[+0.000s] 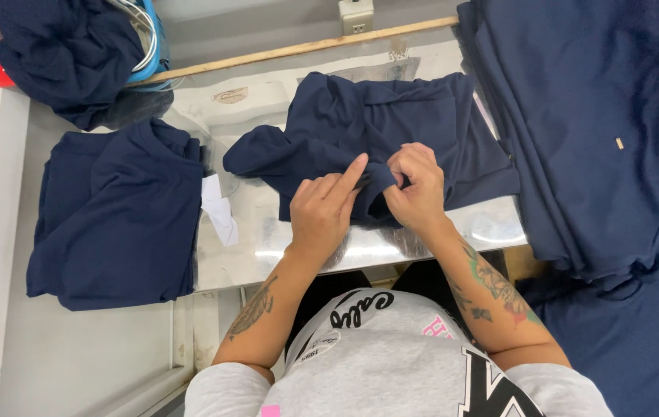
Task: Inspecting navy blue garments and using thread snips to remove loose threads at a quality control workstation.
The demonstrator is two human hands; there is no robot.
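Here, at the far left, a folded stack of navy garments [113, 216] lies on the pale worktop [5, 193], beside a white paper slip [219, 208] at the edge of a shiny metal plate [268, 247]. On that plate lies the navy garment [391, 123], its near hem under the left hand [322, 212], whose forefinger points out while the other fingers curl onto the cloth. Just beside it, the right hand [418, 189] pinches the same hem in bent fingers, and a larger navy pile [608, 131] fills the right side.
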